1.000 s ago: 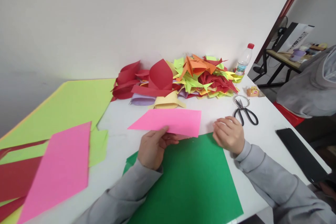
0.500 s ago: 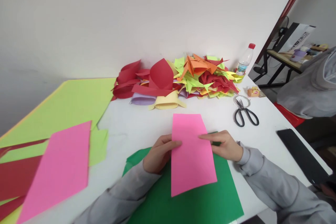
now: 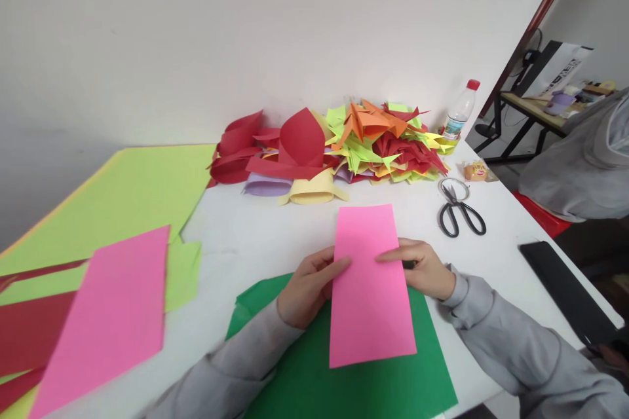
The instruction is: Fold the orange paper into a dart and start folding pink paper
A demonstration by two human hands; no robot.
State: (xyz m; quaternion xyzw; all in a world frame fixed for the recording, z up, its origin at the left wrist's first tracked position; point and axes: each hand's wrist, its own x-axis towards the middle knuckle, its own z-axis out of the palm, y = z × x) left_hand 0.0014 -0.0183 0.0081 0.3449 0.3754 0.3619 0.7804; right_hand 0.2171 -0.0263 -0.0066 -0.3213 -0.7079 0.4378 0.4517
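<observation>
A pink sheet of paper [image 3: 371, 314] is held up between both hands, its long side running away from me. My left hand [image 3: 309, 288] grips the left edge, thumb on top and the other fingers hidden behind the paper. On the opposite edge, my right hand [image 3: 425, 268] pinches the sheet, one finger lying across its upper face. Beneath it lies a larger green sheet [image 3: 354, 389] on the white table [image 3: 255, 229]. Black-handled scissors [image 3: 458, 211] rest on the table beyond my right hand.
At left lie another pink sheet [image 3: 108, 314], red paper [image 3: 34, 330] and large lime sheets [image 3: 152, 190]. Cut and folded paper pieces [image 3: 373, 137] are heaped by the wall. A bottle [image 3: 459, 111], a wrapped snack [image 3: 475, 171] and a black flat object [image 3: 565, 288] stand or lie rightward.
The pink sheet has shifted slightly right and straightened. My left hand has moved right with it; my right hand stays at about the same place.
</observation>
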